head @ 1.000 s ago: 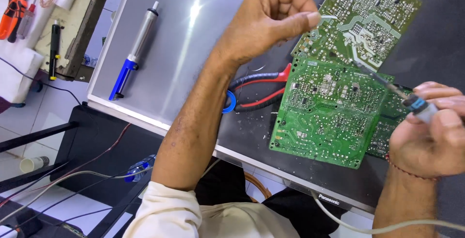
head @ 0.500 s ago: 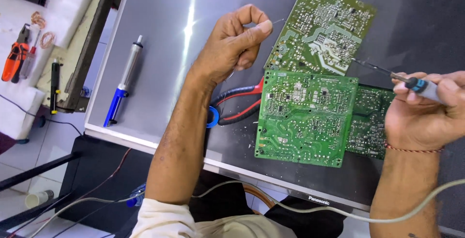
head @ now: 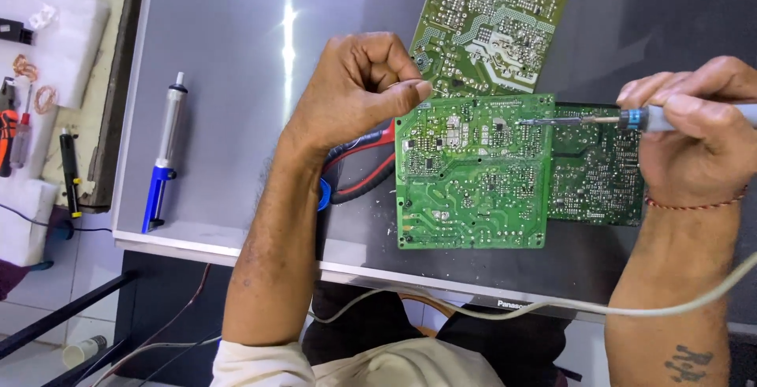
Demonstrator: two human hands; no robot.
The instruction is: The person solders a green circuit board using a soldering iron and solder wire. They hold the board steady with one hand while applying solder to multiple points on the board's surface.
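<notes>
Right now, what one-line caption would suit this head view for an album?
Right hand aims a soldering iron at a green circuit board while the left hand pinches thin wire.

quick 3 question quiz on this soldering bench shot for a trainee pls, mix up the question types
1. True or false: the right hand holds the soldering iron with its tip over the bright green circuit board.
2. Multiple choice: where does the desoldering pump with the blue end lie? A) on the bright green circuit board B) on the grey surface, to the left of the left hand C) in the right hand
3. Fill in: the left hand pinches a thin ____ between thumb and fingers.

Key: 1 true; 2 B; 3 wire, probably solder, too thin to tell for sure.
</notes>
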